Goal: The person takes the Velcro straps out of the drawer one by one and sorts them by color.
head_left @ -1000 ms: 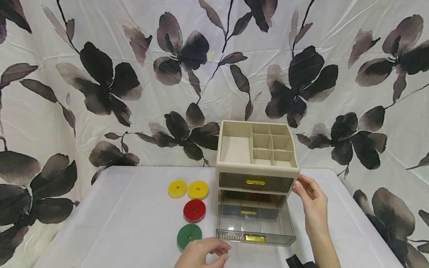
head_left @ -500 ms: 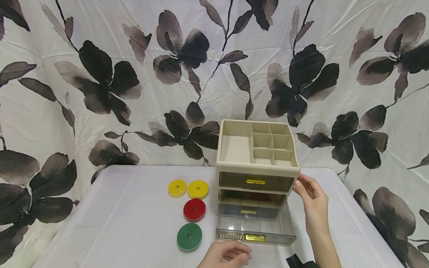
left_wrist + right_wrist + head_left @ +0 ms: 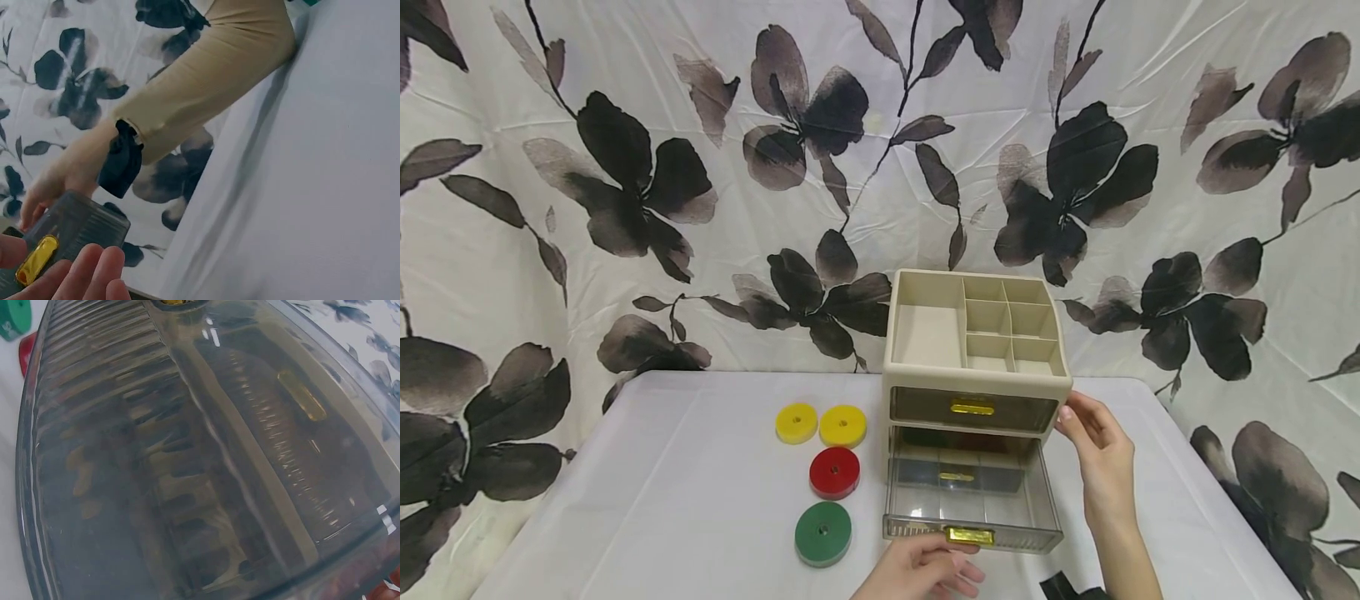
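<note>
A cream drawer organizer (image 3: 977, 375) stands on the table with its smoky clear drawer (image 3: 973, 508) pulled out. My left hand (image 3: 917, 567) is at the drawer's front, its index finger passing beneath the gold handle (image 3: 970, 536). In the left wrist view, the left fingers (image 3: 84, 275) lie fairly straight beside that gold handle (image 3: 37, 259), the thumb on its other side. My right hand (image 3: 1101, 454) holds the organizer's right front corner with thumb and bent fingers. The extended drawer (image 3: 125, 487) fills most of the right wrist view.
Left of the organizer lie two yellow discs (image 3: 842, 426), a red disc (image 3: 834, 472) and a green disc (image 3: 823, 533) on the white table (image 3: 685, 500). A floral cloth (image 3: 880, 167) hangs behind. A black strap (image 3: 1067, 586) shows beside the right forearm.
My left hand has moved right from near the green disc to the drawer's handle, its fingers straightening. The right hand and the drawer have stayed where they were.
</note>
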The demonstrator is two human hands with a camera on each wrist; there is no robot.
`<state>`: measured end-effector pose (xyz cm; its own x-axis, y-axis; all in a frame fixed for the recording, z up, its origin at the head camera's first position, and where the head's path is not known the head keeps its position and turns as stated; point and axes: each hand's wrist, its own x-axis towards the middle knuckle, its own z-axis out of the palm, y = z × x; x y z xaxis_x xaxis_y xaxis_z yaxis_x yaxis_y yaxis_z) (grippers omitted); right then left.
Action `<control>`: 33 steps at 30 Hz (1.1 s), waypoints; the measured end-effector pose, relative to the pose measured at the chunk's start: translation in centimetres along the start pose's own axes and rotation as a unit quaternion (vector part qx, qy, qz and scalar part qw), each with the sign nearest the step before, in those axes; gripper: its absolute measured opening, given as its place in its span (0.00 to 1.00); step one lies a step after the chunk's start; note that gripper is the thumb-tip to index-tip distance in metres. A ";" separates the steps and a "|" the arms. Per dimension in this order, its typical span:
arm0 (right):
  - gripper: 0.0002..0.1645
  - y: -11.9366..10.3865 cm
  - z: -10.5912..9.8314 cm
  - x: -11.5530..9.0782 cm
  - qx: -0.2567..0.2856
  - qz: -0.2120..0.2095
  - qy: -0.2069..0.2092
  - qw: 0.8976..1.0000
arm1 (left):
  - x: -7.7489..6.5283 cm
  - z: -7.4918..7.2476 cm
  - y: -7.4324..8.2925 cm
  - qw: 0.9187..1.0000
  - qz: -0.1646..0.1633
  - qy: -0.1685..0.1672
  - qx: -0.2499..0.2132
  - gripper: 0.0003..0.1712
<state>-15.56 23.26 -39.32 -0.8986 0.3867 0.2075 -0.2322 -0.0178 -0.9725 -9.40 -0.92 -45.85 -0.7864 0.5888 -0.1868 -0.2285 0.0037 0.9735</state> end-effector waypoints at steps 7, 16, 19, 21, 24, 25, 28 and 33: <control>0.16 0.0 0.0 0.0 0.001 -0.003 -0.003 1.000 | 0.2 0.0 0.1 1.000 0.022 -0.003 -0.011 0.26; 0.17 0.1 -0.1 -0.1 -0.008 0.003 -0.001 1.000 | 0.5 -0.1 0.5 0.999 0.030 -0.006 -0.007 0.26; 0.17 0.1 -0.1 -0.2 -0.006 0.003 0.000 1.000 | 0.7 -0.1 0.7 1.000 0.019 0.004 -0.005 0.25; 0.17 0.1 -0.1 -0.1 -0.004 0.002 0.001 1.000 | 0.9 -0.1 0.8 1.000 0.008 0.013 -0.006 0.25; 0.17 0.1 0.0 -0.1 -0.002 0.001 0.002 1.000 | 1.2 -0.1 1.0 1.000 -0.010 0.028 -0.007 0.24; 0.17 0.0 0.0 -0.1 -0.002 0.002 0.002 1.000 | 1.3 -0.1 1.0 0.999 -0.014 0.032 -0.008 0.24; 0.17 0.0 0.0 0.0 -0.004 0.003 0.004 1.000 | 1.6 -0.1 1.0 0.999 -0.015 0.039 -0.015 0.25; 0.17 -0.1 0.0 0.0 -0.006 0.002 0.006 1.000 | 1.9 -0.3 1.1 0.998 -0.003 0.039 -0.041 0.25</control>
<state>-15.58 23.22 -39.25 -0.8953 0.3970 0.2020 -0.2239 -0.0091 -0.9746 -11.28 -0.03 -45.12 -0.8267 0.5235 -0.2063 -0.2779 -0.0610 0.9587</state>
